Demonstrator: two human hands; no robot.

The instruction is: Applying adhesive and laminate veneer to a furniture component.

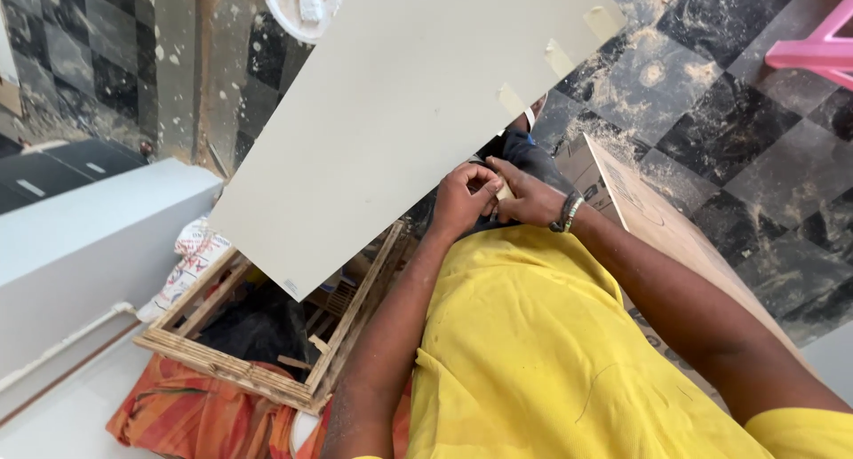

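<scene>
Hands, left (462, 197) and right (524, 192), pinch together a half-hidden tape strip (505, 192) beside the panel (391, 112).

Dusty black-and-grey checkered floor (711, 130), a pink plastic stool (822, 46) at one edge, a grey wall (80, 237), daylight throughout.

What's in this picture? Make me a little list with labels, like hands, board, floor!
left hand: fingers curled at the lower edge of the board, touching the right hand
right hand: pinching a small pale strip at the board's edge; beaded bracelet on the wrist
board: large, flat, cream, tilted, pale tape strips along one edge
shirt: yellow
wooden crate: under the board, on orange cloth
floor: dusty black-and-grey checks
</scene>
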